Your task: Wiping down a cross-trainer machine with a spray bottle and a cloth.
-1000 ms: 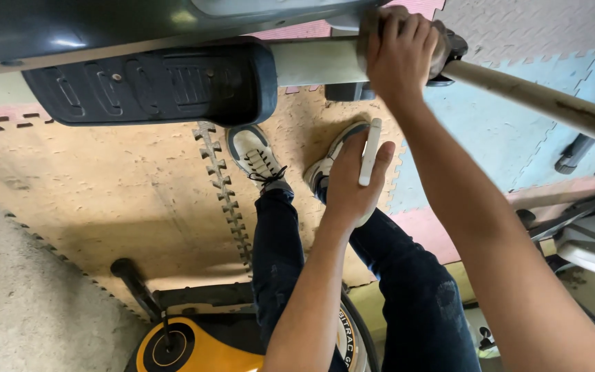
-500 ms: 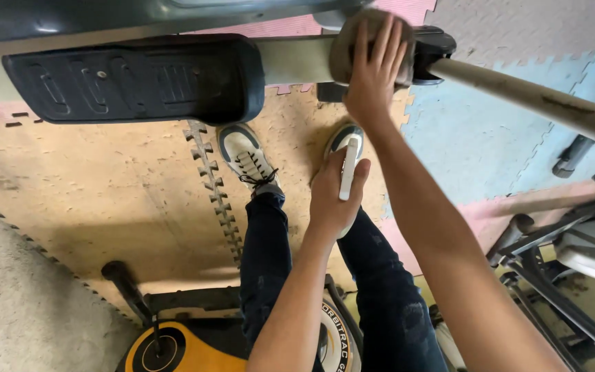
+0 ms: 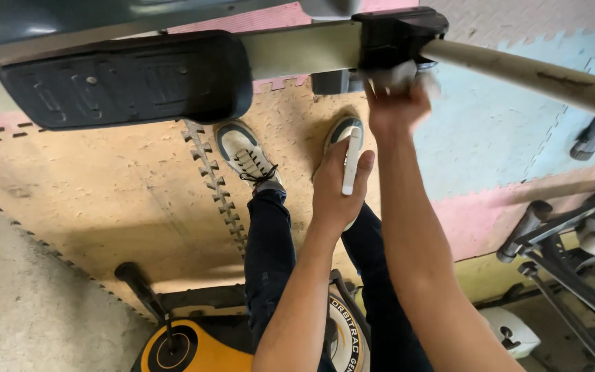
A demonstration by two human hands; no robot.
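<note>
Left hand (image 3: 339,189) grips a white stick (image 3: 350,160); right hand (image 3: 397,103), blurred, presses a cloth (image 3: 397,74) under the black joint (image 3: 397,34).

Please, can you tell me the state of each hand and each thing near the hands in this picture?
Left hand: closed around a flat white tool.
Right hand: blurred, pressing a pale cloth under the black joint.
Black pedal: raised above the floor mats.

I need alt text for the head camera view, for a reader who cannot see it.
Seen from above, the right hand presses a pale cloth under the black joint of an exercise machine, while the left hand holds a slim white tool. Below are foam floor mats and the person's sneakers.
</note>
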